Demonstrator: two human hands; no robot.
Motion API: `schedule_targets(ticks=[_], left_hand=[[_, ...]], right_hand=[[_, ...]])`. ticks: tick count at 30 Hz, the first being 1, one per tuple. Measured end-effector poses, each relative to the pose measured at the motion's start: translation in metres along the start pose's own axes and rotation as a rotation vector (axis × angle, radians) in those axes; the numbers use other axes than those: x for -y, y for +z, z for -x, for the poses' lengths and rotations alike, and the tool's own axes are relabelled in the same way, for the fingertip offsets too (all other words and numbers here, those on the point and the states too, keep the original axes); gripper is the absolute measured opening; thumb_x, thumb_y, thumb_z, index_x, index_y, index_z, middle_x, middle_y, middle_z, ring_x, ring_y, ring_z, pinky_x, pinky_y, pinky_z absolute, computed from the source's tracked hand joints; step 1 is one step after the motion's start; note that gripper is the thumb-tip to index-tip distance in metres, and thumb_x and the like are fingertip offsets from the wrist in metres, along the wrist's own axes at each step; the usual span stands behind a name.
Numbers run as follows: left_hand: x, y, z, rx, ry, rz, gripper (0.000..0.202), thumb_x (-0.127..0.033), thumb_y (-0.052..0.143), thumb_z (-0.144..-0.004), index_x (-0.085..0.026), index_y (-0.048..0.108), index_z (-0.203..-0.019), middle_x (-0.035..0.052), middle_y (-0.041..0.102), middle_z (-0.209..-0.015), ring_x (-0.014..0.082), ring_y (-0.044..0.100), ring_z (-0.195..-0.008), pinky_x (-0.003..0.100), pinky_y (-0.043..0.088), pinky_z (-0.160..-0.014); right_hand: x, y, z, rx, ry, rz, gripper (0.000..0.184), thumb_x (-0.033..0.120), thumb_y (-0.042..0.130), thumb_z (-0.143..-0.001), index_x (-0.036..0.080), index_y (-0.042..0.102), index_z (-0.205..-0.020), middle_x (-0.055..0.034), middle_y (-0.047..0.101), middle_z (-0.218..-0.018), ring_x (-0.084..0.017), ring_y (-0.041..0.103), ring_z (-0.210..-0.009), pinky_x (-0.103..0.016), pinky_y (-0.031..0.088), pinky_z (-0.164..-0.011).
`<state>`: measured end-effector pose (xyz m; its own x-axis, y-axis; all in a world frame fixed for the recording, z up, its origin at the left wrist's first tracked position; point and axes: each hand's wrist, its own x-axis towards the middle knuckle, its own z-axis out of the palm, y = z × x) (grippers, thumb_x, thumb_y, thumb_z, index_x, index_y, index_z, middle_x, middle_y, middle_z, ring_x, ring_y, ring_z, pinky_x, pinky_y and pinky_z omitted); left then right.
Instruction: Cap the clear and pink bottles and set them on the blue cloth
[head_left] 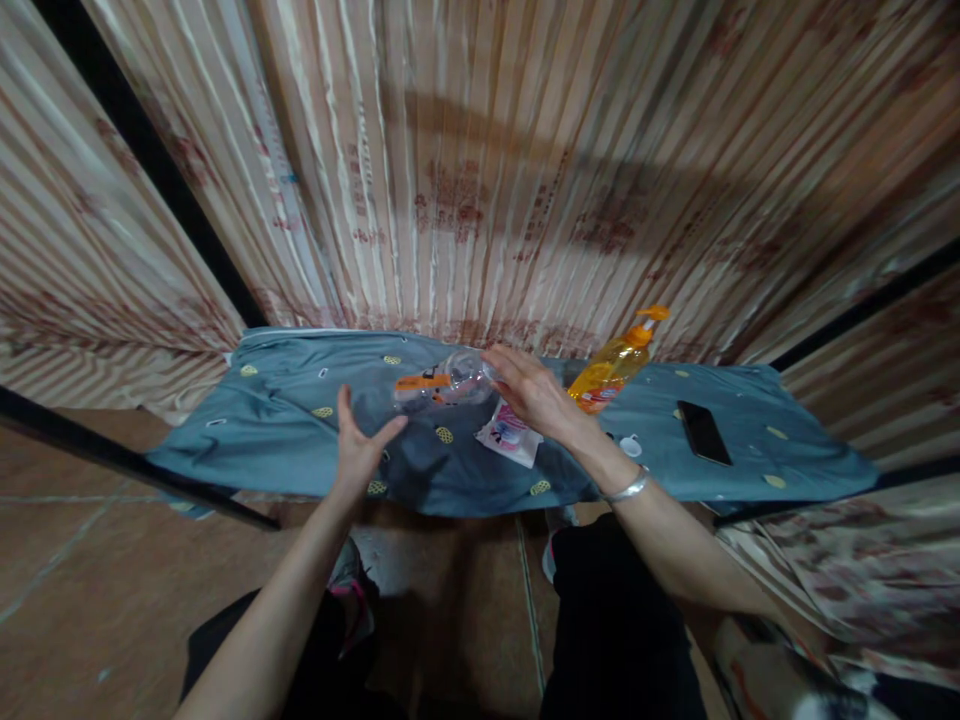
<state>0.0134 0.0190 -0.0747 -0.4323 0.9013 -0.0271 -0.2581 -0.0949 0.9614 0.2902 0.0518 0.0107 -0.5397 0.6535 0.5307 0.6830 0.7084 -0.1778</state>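
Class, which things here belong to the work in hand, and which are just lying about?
In the work:
clear bottle with orange label
right hand at one end
open left hand near the other

Apparently just about:
orange pump bottle
printed packet
black phone
small white item, unclear

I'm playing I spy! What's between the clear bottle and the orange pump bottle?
In the head view, the right hand is between the clear bottle and the orange pump bottle. A pink-and-white packet lies there too, lower in the picture.
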Motion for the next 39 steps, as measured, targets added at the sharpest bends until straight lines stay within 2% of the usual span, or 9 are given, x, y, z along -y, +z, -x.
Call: schedule_targets(ticks=[1,5,12,17,22,27,33,36,39], left_hand=[[0.000,-0.001,0.003,0.053,0.078,-0.065,0.119,-0.026,0.105,-0.034,-0.028,0.052,-0.141,0.0099,0.037,-0.170,0.0313,0.019,-0.165,0.039,0.012,-0.134],[0.004,0.005,0.007,0.255,0.421,-0.487,0.122,-0.045,0.102,-0.044,-0.019,0.046,-0.150,0.0236,0.038,-0.168,0.0433,0.020,-0.163,0.057,0.008,-0.133],[0.013,0.021,0.001,0.209,0.308,-0.413,0.103,-0.041,0.098,-0.048,-0.024,0.052,-0.138,0.0166,0.062,-0.144,0.0410,0.058,-0.138,0.056,0.039,-0.122],[0.011,0.024,-0.009,0.124,0.244,-0.435,0.077,-0.041,0.096,-0.047,-0.024,0.059,-0.112,0.0072,0.072,-0.109,0.0365,0.070,-0.110,0.054,0.049,-0.110],[0.012,0.027,-0.015,0.086,0.202,-0.491,0.075,-0.045,0.096,-0.045,-0.022,0.056,-0.103,0.0065,0.069,-0.099,0.0365,0.071,-0.104,0.054,0.051,-0.106],[0.012,0.031,-0.011,0.090,0.197,-0.510,0.074,-0.043,0.095,-0.049,-0.022,0.056,-0.108,0.0091,0.070,-0.109,0.0358,0.070,-0.111,0.052,0.052,-0.107],[0.014,0.032,-0.009,0.079,0.182,-0.485,0.078,-0.042,0.097,-0.050,-0.023,0.055,-0.112,0.0098,0.070,-0.115,0.0372,0.069,-0.117,0.052,0.050,-0.111],[0.016,0.030,-0.011,0.056,0.174,-0.468,0.079,-0.043,0.097,-0.050,-0.024,0.054,-0.113,0.0085,0.070,-0.114,0.0376,0.068,-0.116,0.051,0.049,-0.111],[0.017,0.028,-0.014,0.038,0.171,-0.444,0.077,-0.040,0.098,-0.049,-0.023,0.055,-0.111,0.0087,0.071,-0.112,0.0376,0.068,-0.116,0.051,0.049,-0.110]], right_hand=[[0.003,0.000,-0.005,0.007,-0.014,0.009,0.043,0.016,0.058,-0.102,0.020,0.061,-0.144,-0.0172,0.066,-0.146,-0.028,0.061,-0.139,-0.055,0.050,-0.118],[0.026,-0.002,-0.027,0.096,-0.103,0.035,0.047,0.008,0.056,-0.099,0.022,0.061,-0.144,-0.0127,0.067,-0.144,-0.025,0.064,-0.135,-0.050,0.050,-0.119],[0.079,0.006,-0.046,0.166,-0.170,0.031,0.044,0.015,0.057,-0.103,0.023,0.057,-0.147,-0.0102,0.062,-0.152,-0.024,0.057,-0.143,-0.046,0.047,-0.123],[0.096,-0.002,-0.004,-0.046,-0.029,-0.040,0.055,0.023,0.056,-0.105,0.028,0.044,-0.158,-0.0074,0.052,-0.162,-0.023,0.046,-0.154,-0.046,0.042,-0.128],[0.039,0.001,0.112,-0.206,0.282,0.013,0.045,0.027,0.049,-0.107,0.021,0.053,-0.151,-0.0149,0.067,-0.144,-0.026,0.063,-0.137,-0.050,0.054,-0.116],[-0.050,0.015,0.200,-0.103,0.762,0.252,0.049,0.020,0.044,-0.099,0.007,0.055,-0.144,-0.0276,0.066,-0.140,-0.035,0.063,-0.135,-0.060,0.051,-0.114],[-0.093,0.017,0.192,0.237,0.860,0.386,0.060,0.013,0.050,-0.094,0.006,0.045,-0.154,-0.0276,0.056,-0.153,-0.034,0.059,-0.140,-0.050,0.049,-0.115],[-0.101,0.018,0.181,0.448,0.919,0.385,0.051,0.006,0.052,-0.093,0.008,0.057,-0.144,-0.0255,0.062,-0.147,-0.029,0.068,-0.129,-0.040,0.052,-0.109],[-0.105,0.021,0.178,0.490,0.912,0.376,0.042,-0.001,0.048,-0.091,0.007,0.068,-0.127,-0.0255,0.071,-0.133,-0.028,0.074,-0.116,-0.037,0.054,-0.104]])
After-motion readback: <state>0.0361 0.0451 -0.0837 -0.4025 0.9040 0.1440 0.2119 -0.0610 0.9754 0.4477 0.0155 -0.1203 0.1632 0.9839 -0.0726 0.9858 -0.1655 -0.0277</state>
